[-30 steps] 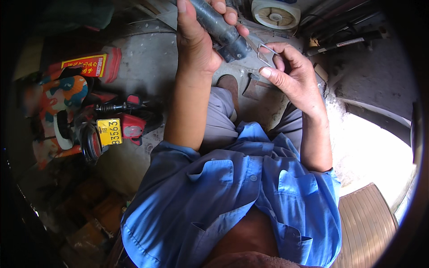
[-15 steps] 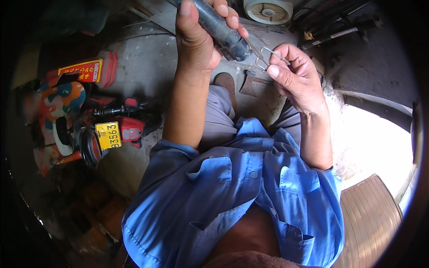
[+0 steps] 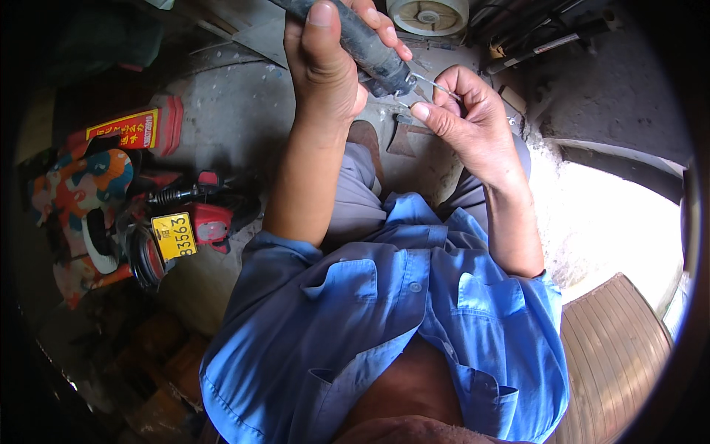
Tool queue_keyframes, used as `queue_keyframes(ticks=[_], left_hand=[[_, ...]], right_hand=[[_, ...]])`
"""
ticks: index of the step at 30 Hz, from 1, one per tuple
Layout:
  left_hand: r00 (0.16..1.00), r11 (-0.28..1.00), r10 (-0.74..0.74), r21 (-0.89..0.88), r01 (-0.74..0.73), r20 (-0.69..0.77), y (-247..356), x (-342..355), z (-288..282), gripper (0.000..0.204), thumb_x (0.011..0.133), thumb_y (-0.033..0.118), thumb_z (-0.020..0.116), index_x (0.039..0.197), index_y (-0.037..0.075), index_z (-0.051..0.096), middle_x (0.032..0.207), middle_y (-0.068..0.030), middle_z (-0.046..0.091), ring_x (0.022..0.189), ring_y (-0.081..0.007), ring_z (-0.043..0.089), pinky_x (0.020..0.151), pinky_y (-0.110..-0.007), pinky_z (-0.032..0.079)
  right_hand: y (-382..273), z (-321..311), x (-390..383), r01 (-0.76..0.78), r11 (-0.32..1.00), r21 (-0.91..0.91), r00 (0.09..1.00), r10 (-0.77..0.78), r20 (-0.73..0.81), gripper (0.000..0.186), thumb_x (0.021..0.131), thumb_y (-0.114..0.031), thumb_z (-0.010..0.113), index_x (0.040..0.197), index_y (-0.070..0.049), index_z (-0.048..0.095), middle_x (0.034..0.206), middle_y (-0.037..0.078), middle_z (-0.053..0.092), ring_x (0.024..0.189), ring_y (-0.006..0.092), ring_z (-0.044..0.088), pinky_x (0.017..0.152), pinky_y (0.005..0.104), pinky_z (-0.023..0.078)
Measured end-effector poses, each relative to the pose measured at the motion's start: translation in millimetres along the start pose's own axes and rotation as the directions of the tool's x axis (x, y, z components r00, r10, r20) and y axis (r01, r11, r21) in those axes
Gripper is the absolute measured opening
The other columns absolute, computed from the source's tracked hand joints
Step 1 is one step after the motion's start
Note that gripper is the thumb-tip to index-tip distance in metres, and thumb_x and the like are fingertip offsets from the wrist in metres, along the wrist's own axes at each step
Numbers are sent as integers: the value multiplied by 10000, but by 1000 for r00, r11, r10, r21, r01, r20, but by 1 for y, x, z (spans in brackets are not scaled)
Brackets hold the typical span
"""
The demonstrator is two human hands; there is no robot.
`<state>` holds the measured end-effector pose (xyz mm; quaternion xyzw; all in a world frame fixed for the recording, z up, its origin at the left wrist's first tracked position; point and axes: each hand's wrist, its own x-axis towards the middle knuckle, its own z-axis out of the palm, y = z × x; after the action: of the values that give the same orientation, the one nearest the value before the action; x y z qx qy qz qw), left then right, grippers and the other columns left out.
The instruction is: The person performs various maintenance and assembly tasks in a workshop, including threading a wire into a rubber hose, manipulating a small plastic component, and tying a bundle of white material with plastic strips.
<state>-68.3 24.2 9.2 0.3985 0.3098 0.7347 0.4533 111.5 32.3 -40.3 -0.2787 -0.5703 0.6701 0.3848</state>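
My left hand point(image 3: 325, 70) is wrapped around a dark grey cylindrical tool point(image 3: 362, 41) that slants down to the right, its tip near the middle top of the view. My right hand point(image 3: 466, 122) pinches a thin metal pin point(image 3: 436, 85) right at the tool's front end, fingertips closed on it. Both forearms rise from my blue short-sleeved shirt point(image 3: 384, 325). Grey trousers point(image 3: 359, 200) show below the hands.
A white round fan-like part point(image 3: 427, 15) lies at the top. To the left stand a red box point(image 3: 137, 129), a small red motorbike with a yellow plate point(image 3: 174, 235) and a patterned cloth point(image 3: 81, 192). A brown ribbed mat point(image 3: 617, 355) sits at lower right. Concrete floor point(image 3: 237, 126) lies under everything.
Both hands have shifted slightly up in the view. My right hand has closed in on the tool's tip, still pinching the thin pin.
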Motion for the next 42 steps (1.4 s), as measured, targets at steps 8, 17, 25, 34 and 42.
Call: queue_keyframes(ticks=[8,17,25,34,42], left_hand=[[998,979,-40,-196,50,52,-7,3,-7,642,916,560,635,1313,88,456,805,-38,572,681,-206,614,560,-389,572],[996,979,-4,-201,21,85,-6,0,-2,617,927,536,627,1302,70,477,792,-48,590,655,-221,631,557,-400,578],[997,989,-10,-148,20,70,-11,0,4,625,920,538,639,1311,82,467,802,-40,592,667,-214,626,558,-396,567],[997,998,37,-43,-40,-71,-11,1,12,669,879,576,675,1296,110,438,811,-24,582,686,-205,618,568,-416,575],[997,998,-20,-63,15,-76,-18,1,15,667,875,569,689,1287,100,454,808,-27,583,679,-201,618,562,-396,567]], right_hand=[[2,4,4,8,999,-51,993,-14,-116,280,916,-123,753,835,-82,488,693,-83,417,634,6,369,524,190,327],[-1,-7,-4,-115,988,103,986,126,-112,184,968,-174,692,910,-67,553,686,-87,444,586,-1,388,506,184,308],[6,-14,-14,29,989,148,972,6,-234,207,1006,-245,647,932,-59,596,690,-72,503,567,9,429,478,196,350],[1,-9,-17,13,967,255,953,66,-297,169,979,-163,685,909,-39,595,628,-65,503,489,12,421,436,191,327],[2,-3,-14,56,994,89,948,-25,-317,168,947,-154,720,908,-25,620,700,-7,575,570,55,510,506,211,405]])
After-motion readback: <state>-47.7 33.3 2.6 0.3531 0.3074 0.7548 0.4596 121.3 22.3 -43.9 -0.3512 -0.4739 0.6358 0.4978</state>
